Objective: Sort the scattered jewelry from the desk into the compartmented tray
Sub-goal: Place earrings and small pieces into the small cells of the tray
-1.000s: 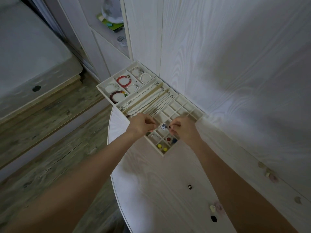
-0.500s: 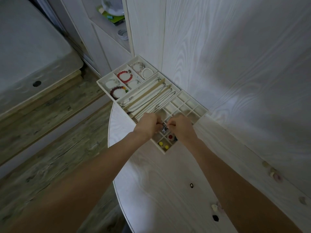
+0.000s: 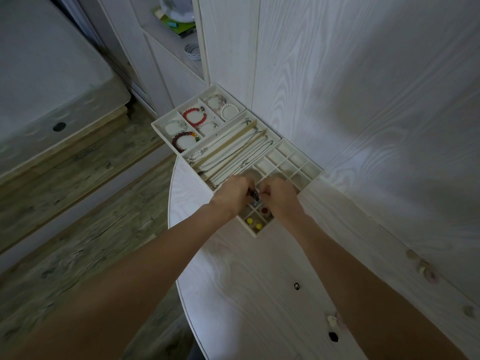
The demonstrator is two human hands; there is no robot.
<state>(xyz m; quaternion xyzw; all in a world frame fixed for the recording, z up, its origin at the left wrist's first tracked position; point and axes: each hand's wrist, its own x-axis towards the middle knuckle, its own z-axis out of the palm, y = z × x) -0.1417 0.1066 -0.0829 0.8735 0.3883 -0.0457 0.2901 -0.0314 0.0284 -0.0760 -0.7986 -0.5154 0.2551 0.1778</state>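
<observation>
A white compartmented tray (image 3: 310, 175) lies at the desk's far corner against the wall. It holds bead bracelets (image 3: 194, 117), chain necklaces (image 3: 233, 152), and small grid cells with yellow beads (image 3: 254, 223) and a red piece (image 3: 264, 210). My left hand (image 3: 233, 190) and my right hand (image 3: 279, 194) meet over the grid cells, fingers curled, pinching a small dark piece of jewelry (image 3: 255, 197) between them. Loose pieces lie on the desk: a small dark one (image 3: 296, 286), a pale cluster (image 3: 333, 320) and a black one (image 3: 333, 336).
The round white desk (image 3: 233, 281) ends at a curved left edge over a wooden floor (image 3: 78, 203). A wood-grain wall panel (image 3: 363, 100) rises behind the tray. More small pieces (image 3: 423, 268) sit along the wall at the right. A shelf unit (image 3: 179, 27) stands farther back.
Both hands have drawn closer together over the grid cells, and the small piece between them sits lower, close to the compartments. The view has shifted slightly.
</observation>
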